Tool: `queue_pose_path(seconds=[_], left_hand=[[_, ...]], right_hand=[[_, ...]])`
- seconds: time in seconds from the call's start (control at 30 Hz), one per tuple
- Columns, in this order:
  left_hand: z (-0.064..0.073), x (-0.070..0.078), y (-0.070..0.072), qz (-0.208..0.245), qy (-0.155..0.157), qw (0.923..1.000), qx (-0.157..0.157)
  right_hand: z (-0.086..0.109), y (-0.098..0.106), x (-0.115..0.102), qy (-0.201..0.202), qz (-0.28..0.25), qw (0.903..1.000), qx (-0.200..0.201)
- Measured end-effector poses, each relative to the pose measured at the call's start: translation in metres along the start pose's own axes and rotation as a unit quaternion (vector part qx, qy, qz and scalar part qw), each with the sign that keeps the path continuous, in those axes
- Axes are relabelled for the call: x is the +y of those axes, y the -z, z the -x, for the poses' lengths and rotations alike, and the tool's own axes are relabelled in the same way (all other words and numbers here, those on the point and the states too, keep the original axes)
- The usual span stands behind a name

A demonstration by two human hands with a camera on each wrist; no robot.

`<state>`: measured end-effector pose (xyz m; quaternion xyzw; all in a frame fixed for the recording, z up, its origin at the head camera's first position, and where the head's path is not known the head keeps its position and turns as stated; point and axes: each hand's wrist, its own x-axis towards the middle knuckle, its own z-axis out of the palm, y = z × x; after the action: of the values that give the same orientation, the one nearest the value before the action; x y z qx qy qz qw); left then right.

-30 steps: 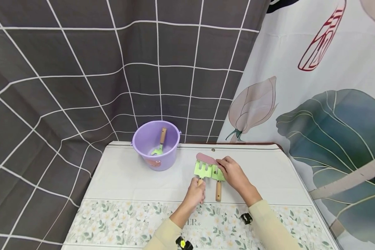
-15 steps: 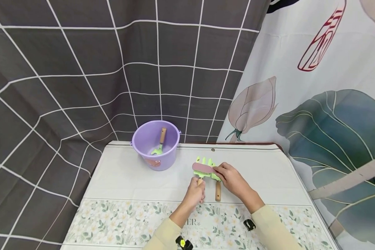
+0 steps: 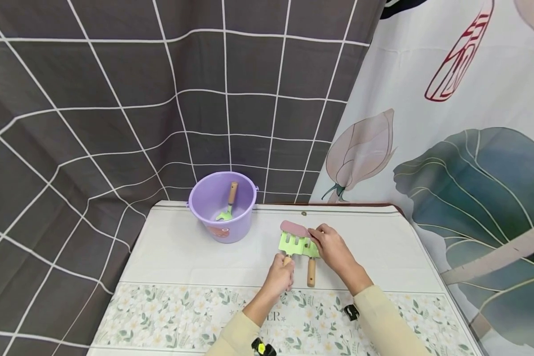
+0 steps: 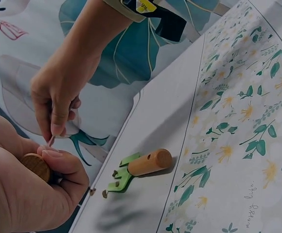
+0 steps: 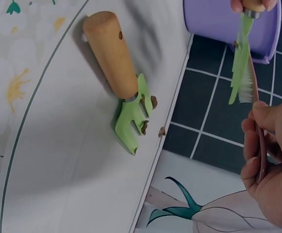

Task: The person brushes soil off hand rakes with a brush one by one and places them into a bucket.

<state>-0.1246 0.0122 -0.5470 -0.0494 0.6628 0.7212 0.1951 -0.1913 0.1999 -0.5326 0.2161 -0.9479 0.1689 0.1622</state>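
My left hand (image 3: pixel 278 274) grips the wooden handle of a light green garden hand fork (image 3: pixel 290 243), held up above the table. My right hand (image 3: pixel 334 249) holds a pink brush (image 3: pixel 294 228) by its handle. In the right wrist view the white bristles (image 5: pixel 246 87) lie against the flat of the fork. Below them a second hand fork (image 5: pixel 113 56) rests on the table, its green tines flecked with brown bits of dirt. The left wrist view shows the end of the held handle (image 4: pixel 35 167) in my curled fingers; the fork's head is hidden there.
A purple bucket (image 3: pixel 244 225) stands at the back left of the table, with a wooden-handled green tool (image 3: pixel 232 194) inside. A brown crumb (image 3: pixel 304 213) lies by the table's back edge. Grey gridded cloth (image 3: pixel 249 113) hangs behind.
The brush slid down the held fork toward its handle, then back up to the tine tips. My right hand moved with it; the left kept its grip with barely any shift.
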Motion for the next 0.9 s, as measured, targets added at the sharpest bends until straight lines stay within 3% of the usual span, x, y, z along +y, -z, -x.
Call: queue_pose_path(seconds=[0.33, 0.53, 0.9], left_hand=[[0.000, 0.001, 0.003, 0.003, 0.008, 0.9999, -0.013], [0.001, 0.001, 0.003, 0.005, 0.004, 0.9999, -0.012], [-0.004, -0.001, 0.003, 0.015, -0.002, 0.9998, -0.009]], right_hand=[[-0.003, 0.002, 0.005, -0.026, 0.000, 0.9995, 0.018], [0.000, 0.008, 0.001, -0.038, -0.021, 0.9990, 0.009], [0.018, 0.004, -0.011, 0.011, -0.016, 0.9998, -0.011]])
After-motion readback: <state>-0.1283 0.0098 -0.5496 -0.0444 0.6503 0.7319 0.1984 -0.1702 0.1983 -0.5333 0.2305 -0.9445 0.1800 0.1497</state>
